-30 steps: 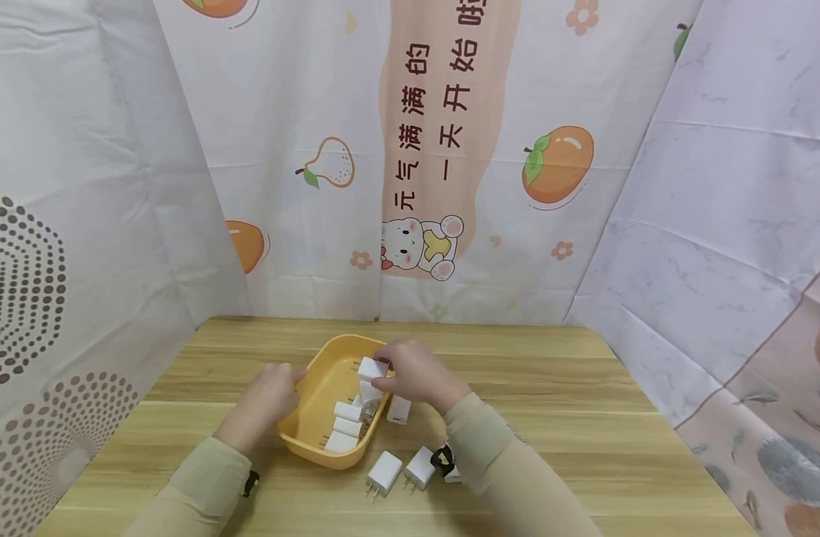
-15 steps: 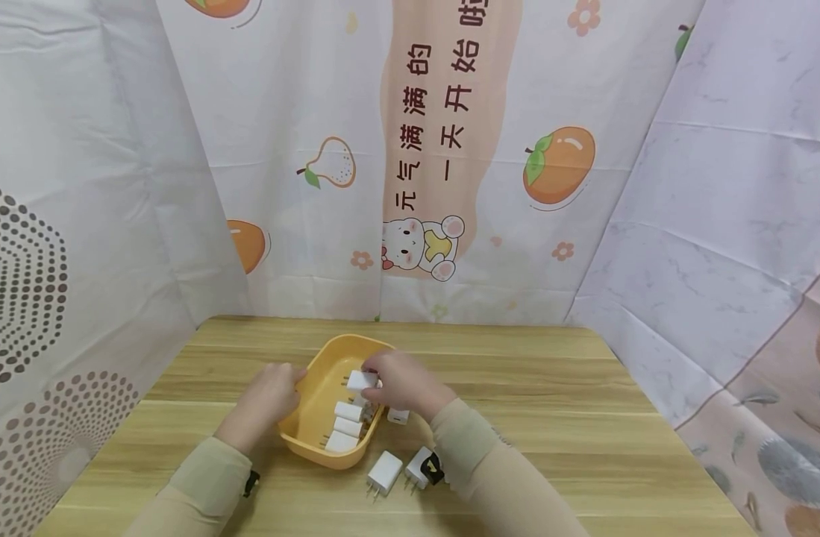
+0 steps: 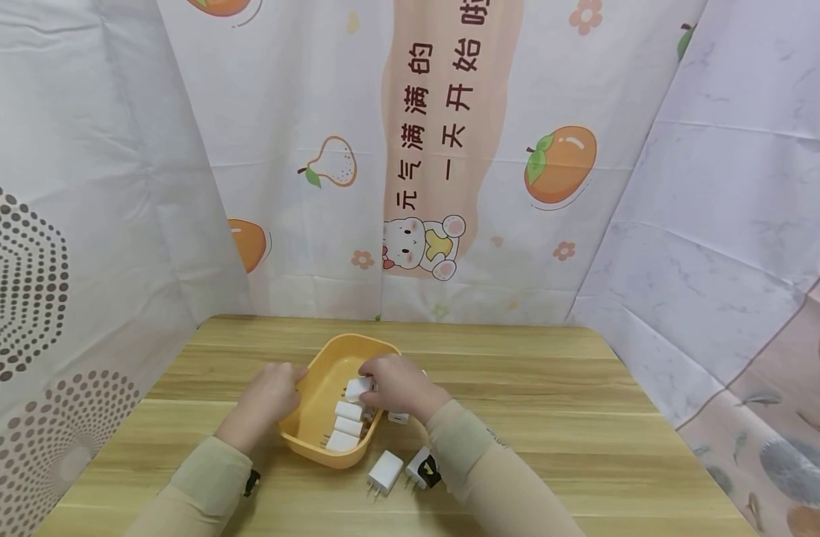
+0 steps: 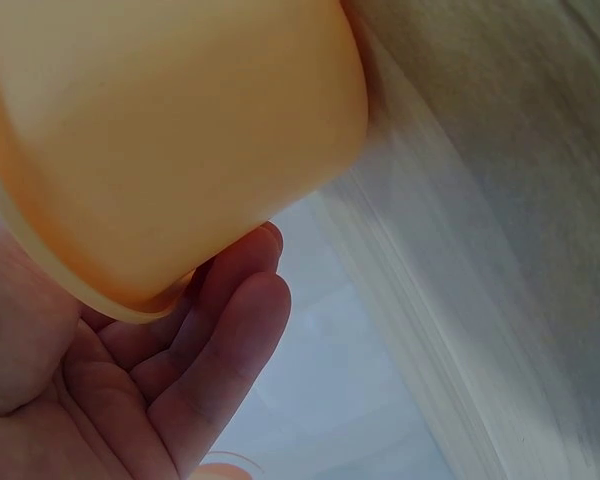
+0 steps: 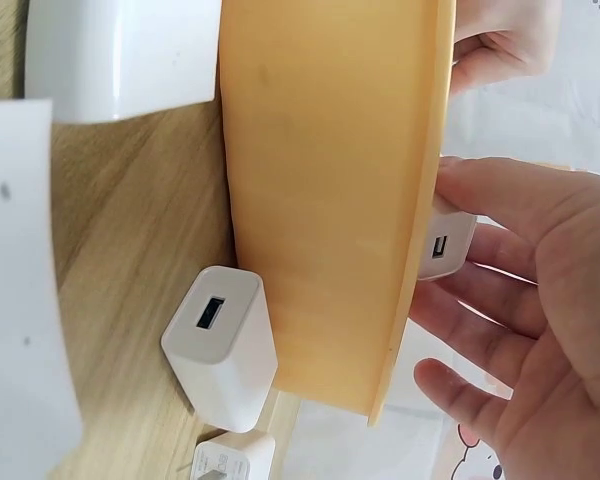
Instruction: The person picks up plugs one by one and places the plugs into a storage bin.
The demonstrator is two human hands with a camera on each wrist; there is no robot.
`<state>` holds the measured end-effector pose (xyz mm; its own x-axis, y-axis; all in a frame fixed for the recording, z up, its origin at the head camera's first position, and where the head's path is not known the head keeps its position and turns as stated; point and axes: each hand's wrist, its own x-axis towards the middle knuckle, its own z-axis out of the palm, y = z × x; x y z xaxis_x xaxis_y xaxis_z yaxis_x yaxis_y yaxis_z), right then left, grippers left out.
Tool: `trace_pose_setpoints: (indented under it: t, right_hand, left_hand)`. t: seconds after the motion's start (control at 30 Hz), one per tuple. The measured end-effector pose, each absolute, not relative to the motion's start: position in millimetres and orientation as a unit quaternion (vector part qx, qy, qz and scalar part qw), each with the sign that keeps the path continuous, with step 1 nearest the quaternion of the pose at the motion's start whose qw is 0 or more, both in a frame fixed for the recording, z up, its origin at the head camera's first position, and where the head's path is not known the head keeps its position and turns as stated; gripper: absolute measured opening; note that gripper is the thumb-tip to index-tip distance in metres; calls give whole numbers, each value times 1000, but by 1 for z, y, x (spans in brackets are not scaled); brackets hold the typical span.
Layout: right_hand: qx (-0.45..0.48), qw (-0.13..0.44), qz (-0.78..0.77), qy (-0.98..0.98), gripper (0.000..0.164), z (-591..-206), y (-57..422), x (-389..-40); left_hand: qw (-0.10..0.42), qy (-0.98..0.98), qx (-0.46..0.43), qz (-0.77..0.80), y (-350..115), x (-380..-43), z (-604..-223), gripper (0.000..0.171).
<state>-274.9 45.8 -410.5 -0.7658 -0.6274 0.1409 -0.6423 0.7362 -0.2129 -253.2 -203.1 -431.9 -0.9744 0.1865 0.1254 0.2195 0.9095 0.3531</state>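
Head view: the white charger (image 3: pixel 358 389) is inside the yellow basket (image 3: pixel 321 388), near its right wall, its prongs pointing left, pinched by the fingers of my right hand (image 3: pixel 399 384). Just nearer me, more white chargers (image 3: pixel 348 426) lie along that wall. My left hand (image 3: pixel 270 395) grips the basket's left rim, fingers curled beneath it. Outside, loose chargers (image 3: pixel 386 471) lie on the wooden worktop (image 3: pixel 551 418), before a printed curtain (image 3: pixel 282 89).

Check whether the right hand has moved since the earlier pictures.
Yes: in the head view, the right hand moved left relative to the tub and slightly away from the table's far edge.
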Motion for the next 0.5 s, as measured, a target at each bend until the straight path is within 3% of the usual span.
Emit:
trace_pose_setpoints:
  t: [0.5]
  right_hand:
    - [339, -1, 140, -930, 38, -408, 49, -274]
  left_hand:
    - [43, -975, -101, -192, -202, -254, -433, 41]
